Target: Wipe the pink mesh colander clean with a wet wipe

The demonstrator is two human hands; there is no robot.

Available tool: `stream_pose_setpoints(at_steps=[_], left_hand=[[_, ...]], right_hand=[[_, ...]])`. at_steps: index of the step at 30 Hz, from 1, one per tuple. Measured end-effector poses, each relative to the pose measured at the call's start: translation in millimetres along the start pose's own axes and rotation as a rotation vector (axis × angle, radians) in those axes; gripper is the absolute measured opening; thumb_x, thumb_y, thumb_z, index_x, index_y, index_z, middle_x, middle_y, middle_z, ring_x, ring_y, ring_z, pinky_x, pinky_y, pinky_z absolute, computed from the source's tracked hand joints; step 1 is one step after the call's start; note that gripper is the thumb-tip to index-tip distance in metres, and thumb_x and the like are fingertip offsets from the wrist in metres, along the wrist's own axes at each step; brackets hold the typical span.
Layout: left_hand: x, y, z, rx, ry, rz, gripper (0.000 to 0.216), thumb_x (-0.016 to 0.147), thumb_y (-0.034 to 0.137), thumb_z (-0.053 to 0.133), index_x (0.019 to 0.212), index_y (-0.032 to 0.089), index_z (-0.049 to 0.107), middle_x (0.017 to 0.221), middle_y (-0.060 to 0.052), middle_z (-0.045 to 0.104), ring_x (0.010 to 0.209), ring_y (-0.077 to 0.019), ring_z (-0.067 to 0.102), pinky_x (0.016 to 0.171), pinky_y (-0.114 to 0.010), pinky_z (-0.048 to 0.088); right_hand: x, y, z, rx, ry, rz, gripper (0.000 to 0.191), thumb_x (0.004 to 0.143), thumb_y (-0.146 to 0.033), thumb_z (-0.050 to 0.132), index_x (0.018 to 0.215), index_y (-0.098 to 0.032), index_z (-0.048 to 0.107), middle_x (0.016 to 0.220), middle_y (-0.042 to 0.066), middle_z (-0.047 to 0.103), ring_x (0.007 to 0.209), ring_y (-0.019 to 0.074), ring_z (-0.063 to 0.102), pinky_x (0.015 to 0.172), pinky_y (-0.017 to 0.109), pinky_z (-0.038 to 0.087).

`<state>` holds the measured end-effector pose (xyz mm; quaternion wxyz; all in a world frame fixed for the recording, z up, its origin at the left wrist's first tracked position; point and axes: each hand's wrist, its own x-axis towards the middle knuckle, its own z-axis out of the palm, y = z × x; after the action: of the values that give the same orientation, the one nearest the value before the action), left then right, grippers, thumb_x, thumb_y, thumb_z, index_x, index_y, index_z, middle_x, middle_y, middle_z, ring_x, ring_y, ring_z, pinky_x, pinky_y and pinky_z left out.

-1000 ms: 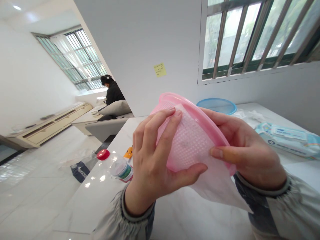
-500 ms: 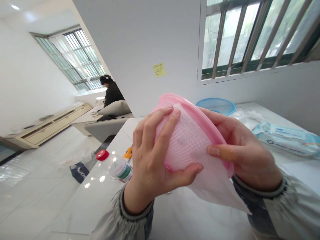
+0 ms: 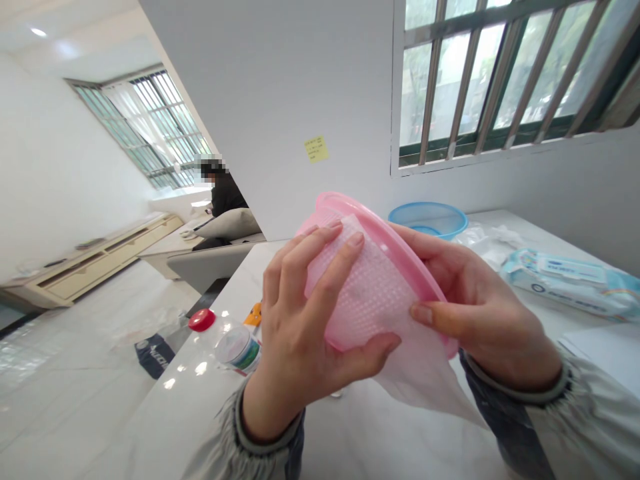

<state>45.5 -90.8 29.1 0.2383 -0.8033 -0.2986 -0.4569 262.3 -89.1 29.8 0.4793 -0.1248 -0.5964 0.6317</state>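
I hold a pink plastic mesh basket [image 3: 385, 243] tilted up in front of me, its underside facing me. A thin white wipe [image 3: 420, 373] lies over that underside and hangs down below it. My left hand [image 3: 300, 340] is closed around the basket's left side, fingers pressing the wipe onto the mesh and thumb under the bottom. My right hand [image 3: 480, 313] grips the basket's right rim, thumb lying across the wipe.
On the white table [image 3: 360, 440] lie a clear bottle with a red cap [image 3: 225, 337], a blue basket [image 3: 430, 219] at the back, and a wet wipe pack [image 3: 570, 275] at right. A barred window is behind. A person sits far off at the left.
Both hands and the basket have stayed nearly still; my left fingers shifted slightly over the wipe and the view tilted a little upward.
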Motion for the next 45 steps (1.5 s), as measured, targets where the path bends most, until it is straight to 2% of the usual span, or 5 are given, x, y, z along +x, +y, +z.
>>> stream_pose_setpoints(at_steps=[10, 14, 22, 27, 45], left_hand=[[0, 9, -7, 0.043, 0.009, 0.025, 0.075, 0.084, 0.06, 0.082, 0.144, 0.019, 0.062, 0.157, -0.019, 0.054, 0.149, -0.0393, 0.052, 0.125, -0.059, 0.043], [0, 11, -6, 0.028, 0.037, 0.048, 0.066, 0.084, 0.056, 0.085, 0.137, 0.023, 0.067, 0.156, -0.017, 0.055, 0.149, -0.0377, 0.052, 0.123, -0.058, 0.046], [-6, 9, 16, 0.042, 0.022, 0.138, 0.054, 0.087, 0.045, 0.085, 0.135, 0.026, 0.072, 0.152, -0.014, 0.059, 0.148, -0.0318, 0.053, 0.128, -0.055, 0.041], [-9, 9, 25, 0.084, 0.08, 0.21, 0.042, 0.09, 0.035, 0.083, 0.132, 0.029, 0.075, 0.15, -0.008, 0.061, 0.148, -0.0263, 0.052, 0.132, -0.052, 0.038], [-10, 3, 31, 0.155, 0.182, 0.229, 0.043, 0.083, 0.051, 0.087, 0.123, 0.037, 0.078, 0.14, -0.001, 0.064, 0.144, -0.0255, 0.05, 0.128, -0.043, 0.044]], right_hand=[[-1, 3, -1, 0.002, -0.012, -0.085, 0.074, 0.09, -0.017, 0.076, 0.157, -0.037, 0.053, 0.12, 0.004, 0.076, 0.093, 0.0148, 0.076, 0.075, 0.022, 0.065], [0, 0, 6, 0.017, 0.047, -0.122, 0.062, 0.093, -0.018, 0.074, 0.151, -0.036, 0.061, 0.113, 0.004, 0.078, 0.082, 0.0121, 0.075, 0.081, 0.027, 0.067], [-2, 6, 5, -0.052, 0.332, -0.176, 0.042, 0.093, -0.014, 0.074, 0.13, -0.034, 0.077, 0.088, 0.0, 0.078, 0.056, 0.0022, 0.061, 0.055, 0.009, 0.054], [-1, 10, 8, -0.234, 0.485, -0.263, 0.034, 0.089, -0.011, 0.077, 0.115, -0.031, 0.082, 0.088, -0.002, 0.077, 0.071, 0.0043, 0.069, 0.065, 0.008, 0.057], [-2, 8, 13, -0.314, 0.52, -0.312, 0.021, 0.087, -0.007, 0.077, 0.099, -0.025, 0.079, 0.083, -0.005, 0.074, 0.068, 0.0037, 0.065, 0.059, 0.008, 0.053]])
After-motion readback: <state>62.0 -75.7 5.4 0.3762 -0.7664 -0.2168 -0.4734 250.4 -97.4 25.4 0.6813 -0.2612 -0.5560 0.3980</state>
